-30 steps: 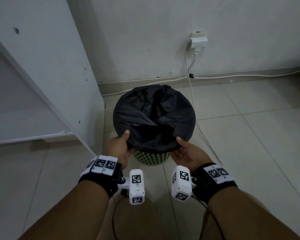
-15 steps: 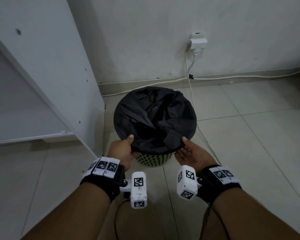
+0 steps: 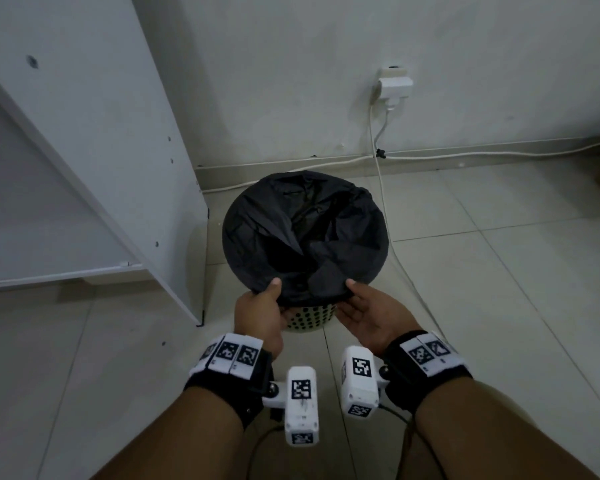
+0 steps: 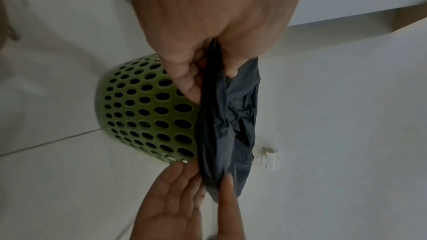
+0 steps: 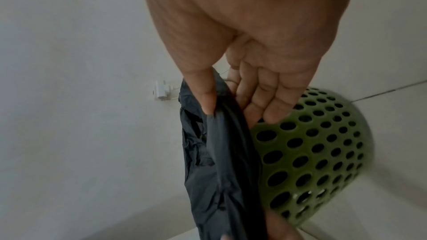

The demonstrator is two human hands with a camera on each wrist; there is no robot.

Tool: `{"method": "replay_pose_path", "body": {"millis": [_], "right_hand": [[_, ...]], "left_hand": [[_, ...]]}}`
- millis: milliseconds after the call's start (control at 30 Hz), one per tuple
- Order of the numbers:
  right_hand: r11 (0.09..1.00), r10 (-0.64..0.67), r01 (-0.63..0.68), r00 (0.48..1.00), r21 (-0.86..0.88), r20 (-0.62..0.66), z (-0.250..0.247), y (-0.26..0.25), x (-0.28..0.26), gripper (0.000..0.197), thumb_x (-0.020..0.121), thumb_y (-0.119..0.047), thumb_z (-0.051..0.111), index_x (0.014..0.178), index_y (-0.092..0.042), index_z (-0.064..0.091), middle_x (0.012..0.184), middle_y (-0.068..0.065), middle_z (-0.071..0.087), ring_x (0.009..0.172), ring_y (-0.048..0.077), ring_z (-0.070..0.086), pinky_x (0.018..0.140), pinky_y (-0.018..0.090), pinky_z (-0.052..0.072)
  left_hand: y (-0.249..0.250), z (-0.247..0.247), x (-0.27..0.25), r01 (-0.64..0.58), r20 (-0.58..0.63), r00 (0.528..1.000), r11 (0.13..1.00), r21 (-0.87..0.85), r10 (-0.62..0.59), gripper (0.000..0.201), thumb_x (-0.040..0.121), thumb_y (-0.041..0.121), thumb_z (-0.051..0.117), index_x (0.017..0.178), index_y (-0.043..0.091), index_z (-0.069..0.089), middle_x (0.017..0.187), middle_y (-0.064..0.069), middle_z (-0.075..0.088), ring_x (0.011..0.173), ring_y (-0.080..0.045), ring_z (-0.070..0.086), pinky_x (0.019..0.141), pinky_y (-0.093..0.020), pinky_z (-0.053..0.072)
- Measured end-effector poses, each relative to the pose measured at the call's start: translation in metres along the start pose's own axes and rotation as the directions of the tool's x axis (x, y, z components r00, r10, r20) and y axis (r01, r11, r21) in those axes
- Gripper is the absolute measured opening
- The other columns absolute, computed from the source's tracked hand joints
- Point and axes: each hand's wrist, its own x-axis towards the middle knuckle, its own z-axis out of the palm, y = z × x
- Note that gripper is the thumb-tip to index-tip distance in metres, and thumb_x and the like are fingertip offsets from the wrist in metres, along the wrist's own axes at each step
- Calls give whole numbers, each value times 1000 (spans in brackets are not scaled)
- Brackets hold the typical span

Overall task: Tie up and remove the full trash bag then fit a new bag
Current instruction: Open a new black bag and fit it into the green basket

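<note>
A black trash bag [image 3: 305, 233] lines a green perforated bin [image 3: 310, 318] that stands on the tiled floor by the wall. Its rim is folded over the bin's edge. My left hand [image 3: 274, 296] pinches the bag's near edge, thumb on top and fingers underneath. My right hand [image 3: 352, 296] pinches the same edge a little to the right. In the left wrist view the bag [image 4: 226, 130] hangs bunched between both hands beside the bin [image 4: 143, 109]. In the right wrist view my thumb presses the bag [image 5: 226, 161] while my fingers lie against the bin [image 5: 312, 152].
A white cabinet panel [image 3: 118, 150] stands close to the bin's left. A wall plug [image 3: 394, 86] sits behind, and its white cable [image 3: 383, 188] runs down past the bin's right side. Tiled floor [image 3: 499, 306] lies to the right.
Both hands have slid closer together along the near rim. The bag's near edge has come lower and is bunched between them.
</note>
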Motion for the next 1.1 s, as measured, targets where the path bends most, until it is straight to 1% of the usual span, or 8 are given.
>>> {"method": "replay_pose_path", "body": {"millis": [100, 300, 400, 500, 600, 767, 967, 1100], "right_hand": [[1000, -10, 10, 999, 7, -31, -10, -11, 4, 24, 94, -25, 64, 113, -10, 64, 104, 8, 70, 93, 20, 64, 73, 31, 49], [998, -9, 13, 999, 62, -52, -15, -10, 10, 22, 90, -21, 69, 108, -9, 67, 94, 10, 73, 87, 23, 66, 69, 33, 53], [996, -36, 42, 997, 84, -71, -9, -8, 11, 17, 93, -15, 64, 109, -10, 66, 83, 6, 76, 81, 19, 67, 63, 30, 54], [995, -47, 52, 997, 89, -59, -2, -2, 8, 18, 94, -11, 62, 112, -9, 65, 93, 8, 73, 82, 20, 66, 69, 30, 51], [996, -70, 73, 996, 56, -53, -1, 3, 4, 9, 93, -9, 64, 101, -9, 67, 97, 10, 72, 83, 22, 66, 75, 32, 53], [987, -142, 147, 986, 61, -82, -12, -9, 5, 17, 90, -18, 69, 102, -6, 70, 97, 13, 75, 85, 26, 68, 74, 36, 56], [975, -221, 219, 974, -41, -43, -31, -17, 8, 24, 96, -7, 60, 117, 1, 64, 114, 19, 71, 102, 31, 67, 84, 37, 56], [933, -310, 302, 951, -196, -15, -40, -20, 6, 8, 97, 1, 55, 100, -1, 62, 104, 21, 69, 92, 32, 67, 81, 40, 55]], "left_hand": [[18, -11, 13, 46, 39, 998, 998, 53, -48, 27, 100, 12, 58, 126, 4, 60, 117, -16, 71, 97, -29, 69, 66, -37, 58], [33, -22, 22, 34, 65, 997, 996, 85, -40, 26, 101, 16, 57, 124, 5, 62, 123, -16, 70, 104, -29, 69, 62, -33, 62], [22, -15, 10, 116, 90, 987, 982, 146, -130, 31, 98, 31, 63, 124, 14, 63, 120, -7, 70, 104, -26, 66, 78, -43, 60], [1, 1, -5, 183, 110, 976, 980, 76, -190, 29, 95, 29, 68, 120, 15, 65, 113, -6, 72, 102, -29, 68, 90, -47, 56], [-10, 12, -9, 102, 29, 994, 994, -24, -102, 31, 95, 13, 65, 125, 3, 63, 112, -14, 72, 98, -31, 69, 76, -41, 59], [-5, -1, -2, 11, 74, 997, 1000, -23, -9, 35, 98, 7, 59, 133, 5, 57, 124, -13, 67, 109, -31, 66, 80, -41, 59], [-25, -26, -4, -46, 163, 986, 999, 1, 46, 40, 99, 5, 58, 138, 11, 55, 130, -9, 67, 116, -30, 66, 89, -41, 60], [-45, -36, -5, -76, 211, 976, 990, 120, 50, 41, 99, 7, 60, 139, 10, 55, 131, -10, 66, 119, -30, 64, 90, -36, 59]]}}
